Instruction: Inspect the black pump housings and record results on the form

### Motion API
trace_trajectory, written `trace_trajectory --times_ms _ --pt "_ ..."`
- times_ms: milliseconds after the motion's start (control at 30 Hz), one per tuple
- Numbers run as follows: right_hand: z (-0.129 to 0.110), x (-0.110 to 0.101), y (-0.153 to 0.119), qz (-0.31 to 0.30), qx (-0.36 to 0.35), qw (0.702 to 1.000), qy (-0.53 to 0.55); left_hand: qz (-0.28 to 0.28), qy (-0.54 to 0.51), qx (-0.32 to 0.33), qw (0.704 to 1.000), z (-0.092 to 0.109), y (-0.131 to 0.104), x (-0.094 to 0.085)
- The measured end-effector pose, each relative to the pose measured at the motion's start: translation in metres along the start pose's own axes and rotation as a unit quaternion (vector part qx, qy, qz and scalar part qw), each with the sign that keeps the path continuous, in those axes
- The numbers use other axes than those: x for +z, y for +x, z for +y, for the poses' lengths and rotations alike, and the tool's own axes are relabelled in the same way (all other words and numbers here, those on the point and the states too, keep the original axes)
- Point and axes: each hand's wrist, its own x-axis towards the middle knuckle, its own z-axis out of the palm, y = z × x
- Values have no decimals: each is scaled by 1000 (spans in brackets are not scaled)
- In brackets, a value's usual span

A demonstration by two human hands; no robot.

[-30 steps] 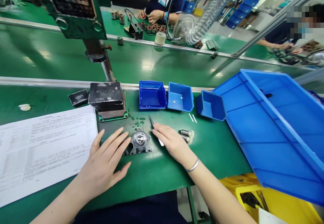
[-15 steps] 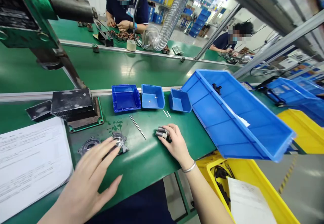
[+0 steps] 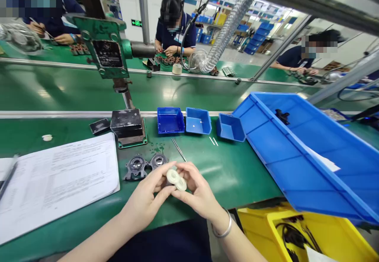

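Note:
Close together above the bench's front part, my left hand [image 3: 148, 197] and my right hand [image 3: 199, 189] are closed around two cylindrical parts [image 3: 177, 180]. Their pale, ring-like round ends face me, side by side; fingers hide the rest of them. Just beyond my left hand lie two dark metal housings [image 3: 136, 164] with round openings, the right one partly covered by my fingers. Thin metal rods [image 3: 179, 150] rest on the green bench past my fingertips. Two short white sticks [image 3: 213, 141] lie farther right.
A press [image 3: 127, 126] stands behind the housings. Papers [image 3: 68, 179] cover the left side. Three small blue bins [image 3: 171, 131] line the back. A large blue bin [image 3: 263, 147] stands tilted at right, above a yellow bin [image 3: 260, 222]. Co-workers sit across the bench.
My left hand has left the housings and joined my right hand on the cylindrical parts. The parts are lifted off the bench, pale ends turned toward me. The view has swung left.

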Motion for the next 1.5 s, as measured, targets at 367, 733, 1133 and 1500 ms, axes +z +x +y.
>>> trace_trajectory --times_ms 367,733,1133,1500 --pt "-24 17 8 -19 -151 969 -194 110 163 186 963 -11 -16 -16" --pt "-26 17 7 -48 -128 970 -201 93 113 157 977 -12 -19 -21" --pt "-25 20 5 -22 -126 973 -194 92 148 157 972 -8 -20 -20" --pt "-13 32 15 99 120 958 240 110 -450 -219 859 23 -7 -15"
